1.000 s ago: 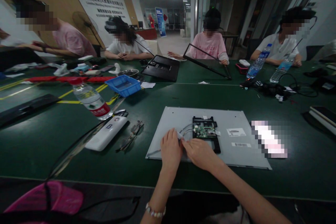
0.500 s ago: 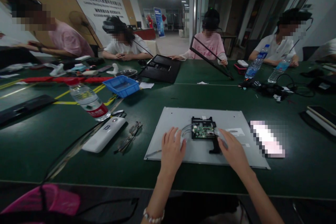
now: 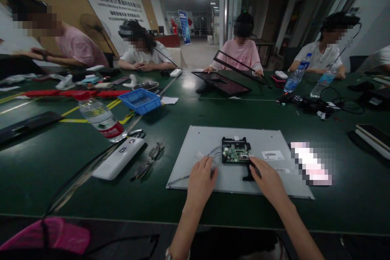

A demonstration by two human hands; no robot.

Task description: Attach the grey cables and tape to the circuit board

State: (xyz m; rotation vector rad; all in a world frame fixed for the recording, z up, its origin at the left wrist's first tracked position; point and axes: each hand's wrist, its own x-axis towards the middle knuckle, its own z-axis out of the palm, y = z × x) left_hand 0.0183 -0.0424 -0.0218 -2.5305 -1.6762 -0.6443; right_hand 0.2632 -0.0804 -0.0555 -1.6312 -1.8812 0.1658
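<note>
Has the left hand and right hand apart over the near part of the gray display panel, laid flat at the near middle of the green table. Curls the left fingers beside thin gray cables, left of the green circuit board, and has the right fingertips at the near right corner of its black plastic frame, though cannot tell gripping from resting in either case. Shows, farther left, a white power bank, a red-capped water bottle and a blue plastic tray.
</note>
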